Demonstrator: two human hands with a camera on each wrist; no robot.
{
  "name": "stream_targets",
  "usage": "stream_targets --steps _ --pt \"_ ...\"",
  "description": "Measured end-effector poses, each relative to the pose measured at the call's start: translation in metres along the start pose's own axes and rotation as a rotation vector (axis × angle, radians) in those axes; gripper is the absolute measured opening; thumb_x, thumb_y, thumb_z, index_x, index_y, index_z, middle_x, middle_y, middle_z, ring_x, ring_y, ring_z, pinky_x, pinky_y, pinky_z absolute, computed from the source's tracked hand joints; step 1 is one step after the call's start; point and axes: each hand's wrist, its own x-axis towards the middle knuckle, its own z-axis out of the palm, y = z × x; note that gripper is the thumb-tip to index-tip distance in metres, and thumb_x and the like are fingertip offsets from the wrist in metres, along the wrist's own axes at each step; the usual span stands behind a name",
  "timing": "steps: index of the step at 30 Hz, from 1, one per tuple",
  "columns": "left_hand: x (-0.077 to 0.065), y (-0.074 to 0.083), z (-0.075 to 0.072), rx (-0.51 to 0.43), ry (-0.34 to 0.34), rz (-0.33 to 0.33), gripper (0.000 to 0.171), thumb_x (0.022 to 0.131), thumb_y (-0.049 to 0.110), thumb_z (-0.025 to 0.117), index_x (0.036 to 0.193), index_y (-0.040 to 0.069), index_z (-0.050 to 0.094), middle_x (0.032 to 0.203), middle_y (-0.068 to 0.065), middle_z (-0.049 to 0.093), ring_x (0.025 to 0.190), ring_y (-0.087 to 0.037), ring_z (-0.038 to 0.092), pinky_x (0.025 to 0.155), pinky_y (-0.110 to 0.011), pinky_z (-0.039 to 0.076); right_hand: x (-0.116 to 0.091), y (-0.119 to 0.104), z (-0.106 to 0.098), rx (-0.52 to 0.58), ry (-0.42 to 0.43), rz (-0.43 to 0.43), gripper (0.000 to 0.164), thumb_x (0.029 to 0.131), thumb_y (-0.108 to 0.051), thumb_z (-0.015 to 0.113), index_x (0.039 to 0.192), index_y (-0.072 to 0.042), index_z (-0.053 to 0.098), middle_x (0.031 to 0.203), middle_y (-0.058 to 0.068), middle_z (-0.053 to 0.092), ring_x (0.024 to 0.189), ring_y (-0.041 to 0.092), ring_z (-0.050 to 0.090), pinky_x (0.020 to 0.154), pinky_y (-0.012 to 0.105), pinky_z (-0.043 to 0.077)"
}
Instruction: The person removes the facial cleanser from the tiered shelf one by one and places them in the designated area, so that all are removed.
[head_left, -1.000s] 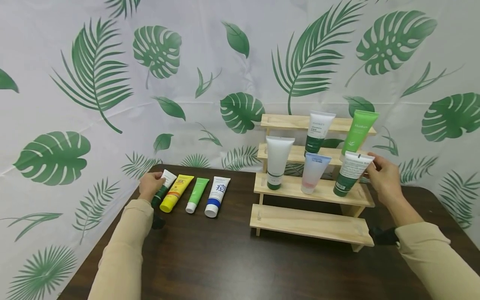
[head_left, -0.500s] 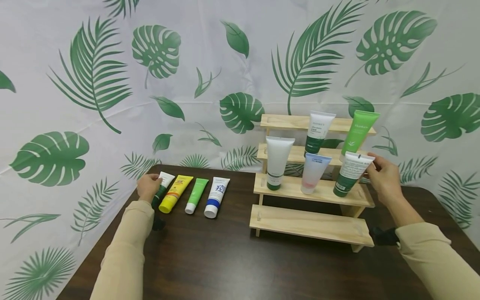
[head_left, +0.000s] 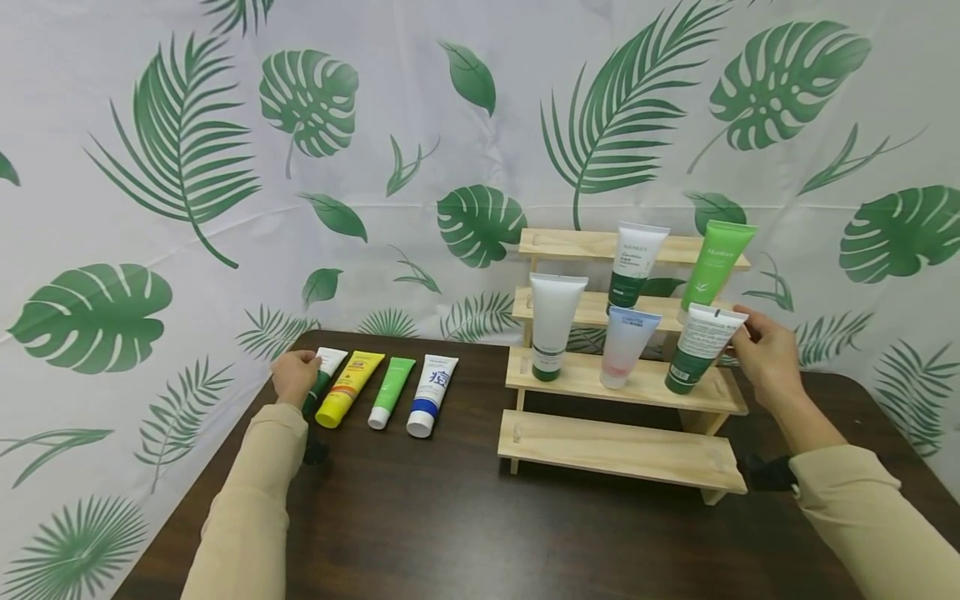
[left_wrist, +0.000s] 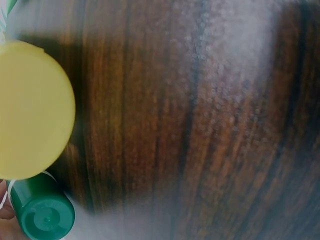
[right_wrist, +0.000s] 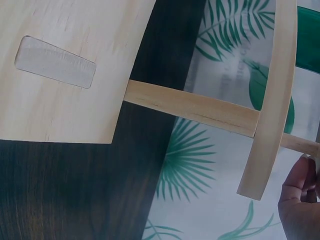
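Observation:
At the far left of the table in the head view, my left hand (head_left: 294, 377) holds a white-and-green squeeze tube (head_left: 330, 360) lying flat, partly covered by the fingers. Its dark green cap (left_wrist: 45, 215) shows low in the left wrist view, under the yellow tube's cap (left_wrist: 32, 110). My right hand (head_left: 772, 354) pinches the upper corner of another white-and-green tube (head_left: 705, 346), which stands cap down and leaning on the wooden display stand's second step from the bottom (head_left: 573, 377). In the right wrist view, this hand (right_wrist: 300, 200) appears only at the right edge.
Beside the left tube lie a yellow tube (head_left: 350, 389), a green tube (head_left: 392, 392) and a white-and-blue tube (head_left: 432, 393). On the stand are a white tube (head_left: 557, 317), a bluish-pink tube (head_left: 630, 346), a white-and-dark-green tube (head_left: 636, 265) and a bright green tube (head_left: 718, 265).
My left hand and the tube it holds have shifted slightly left, away from the yellow tube. The right hand stays at its tube on the stand.

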Motion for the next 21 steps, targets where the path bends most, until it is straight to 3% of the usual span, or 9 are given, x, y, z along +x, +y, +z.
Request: stream_targets --steps 14,16,18,21 --pt "0.009 0.004 0.008 -0.006 0.005 0.001 0.028 0.091 0.016 0.058 0.109 -0.004 0.065 0.109 -0.024 0.064 0.098 -0.04 0.058 0.083 -0.049 0.047 -0.006 0.002 -0.009 0.013 0.026 -0.009 0.048 0.098 -0.016 0.039 0.139 0.009 0.036 0.079 -0.029 0.045 0.067 -0.016 0.049 0.062 0.007 0.049" --pt "0.006 0.004 0.005 -0.014 -0.02 -0.008 0.031 0.093 0.015 0.054 0.114 -0.006 0.063 0.115 -0.025 0.061 0.104 -0.042 0.056 0.088 -0.052 0.045 -0.007 0.002 -0.007 -0.001 0.03 -0.016 0.047 0.098 -0.016 0.039 0.138 0.01 0.037 0.085 -0.018 0.054 0.067 -0.016 0.049 0.061 0.007 0.049" --pt "0.002 0.002 0.002 -0.005 -0.018 -0.003 0.033 0.094 0.016 0.052 0.115 -0.008 0.061 0.116 -0.027 0.06 0.105 -0.043 0.055 0.089 -0.053 0.045 -0.006 0.001 -0.004 -0.009 0.029 -0.026 0.047 0.098 -0.016 0.038 0.138 0.01 0.037 0.097 0.002 0.062 0.067 -0.017 0.048 0.061 0.006 0.048" --pt "-0.003 -0.001 -0.004 0.017 -0.022 0.004 0.036 0.095 0.017 0.05 0.119 -0.009 0.057 0.12 -0.028 0.057 0.111 -0.044 0.052 0.093 -0.053 0.042 -0.005 -0.002 0.001 -0.025 0.017 -0.026 0.048 0.099 -0.017 0.037 0.139 0.009 0.036 0.12 0.028 0.053 0.069 -0.017 0.046 0.061 0.005 0.047"
